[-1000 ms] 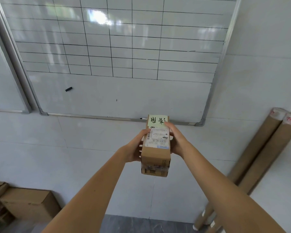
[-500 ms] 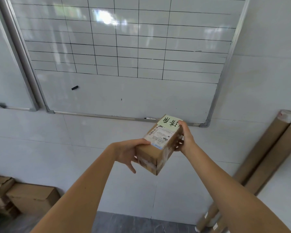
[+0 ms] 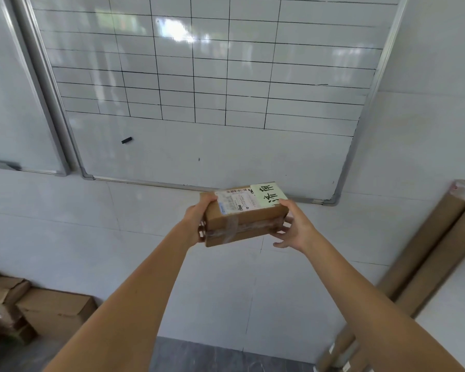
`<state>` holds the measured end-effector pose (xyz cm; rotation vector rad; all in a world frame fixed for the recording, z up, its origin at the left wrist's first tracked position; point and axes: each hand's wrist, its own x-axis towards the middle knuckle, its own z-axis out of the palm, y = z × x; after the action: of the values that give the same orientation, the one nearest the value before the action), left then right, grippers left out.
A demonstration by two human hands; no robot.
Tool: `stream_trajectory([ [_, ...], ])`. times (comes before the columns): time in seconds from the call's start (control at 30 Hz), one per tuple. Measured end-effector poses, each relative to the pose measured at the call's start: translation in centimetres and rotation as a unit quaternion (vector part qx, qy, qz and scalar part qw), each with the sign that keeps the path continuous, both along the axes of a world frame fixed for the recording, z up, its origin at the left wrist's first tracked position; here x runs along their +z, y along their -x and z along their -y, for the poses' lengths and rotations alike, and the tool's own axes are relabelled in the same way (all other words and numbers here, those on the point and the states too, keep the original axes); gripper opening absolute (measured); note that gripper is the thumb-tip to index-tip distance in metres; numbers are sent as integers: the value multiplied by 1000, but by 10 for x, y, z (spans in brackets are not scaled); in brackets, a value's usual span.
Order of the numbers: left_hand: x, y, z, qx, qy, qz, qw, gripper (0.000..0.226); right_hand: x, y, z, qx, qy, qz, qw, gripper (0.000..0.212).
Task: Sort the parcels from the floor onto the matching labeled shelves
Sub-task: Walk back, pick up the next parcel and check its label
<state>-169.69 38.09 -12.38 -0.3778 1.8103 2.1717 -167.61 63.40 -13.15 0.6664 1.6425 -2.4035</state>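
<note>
I hold a small brown cardboard parcel (image 3: 244,220) out in front of me at chest height, lying sideways. It carries a white shipping label and a pale green note with black handwritten characters on top, and clear tape wraps its side. My left hand (image 3: 198,218) grips its left end. My right hand (image 3: 293,226) grips its right end, thumb on the green note, fingers underneath. No shelf is in view.
A gridded whiteboard (image 3: 199,89) hangs on the white tiled wall ahead. Brown cardboard boxes (image 3: 51,310) sit on the floor at the lower left. Long cardboard tubes (image 3: 430,253) lean against the wall on the right.
The parcel has turned from pointing away from me to lying crosswise. My left hand moved from its side to its left end, my right hand to its right end.
</note>
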Motion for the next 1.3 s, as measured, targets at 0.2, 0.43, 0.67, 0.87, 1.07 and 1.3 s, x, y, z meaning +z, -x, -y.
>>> stream_trajectory([
  [0.2, -4, 8, 14, -40, 40, -31, 998, 62, 5, -3, -11, 75, -29, 1, 997, 43],
  [0.43, 5, 5, 8, -71, 17, -33, 997, 59, 20, -10, -9, 134, -7, -15, 991, 31],
  [0.67, 8, 5, -1, 14, -23, -14, 1000, 67, 0, -2, 2, 35, 22, -28, 999, 53],
  [0.87, 12, 1, -13, -26, -26, -10, 999, 83, -3, -6, 25, -23, 97, -58, 993, 45],
  [1.07, -11, -1, -18, -39, -66, -19, 997, 79, -16, -18, 53, 45, 54, -59, 996, 38],
  [1.3, -3, 4, -4, 26, -20, -51, 998, 50, -24, -12, 34, 215, -72, 17, 974, 104],
])
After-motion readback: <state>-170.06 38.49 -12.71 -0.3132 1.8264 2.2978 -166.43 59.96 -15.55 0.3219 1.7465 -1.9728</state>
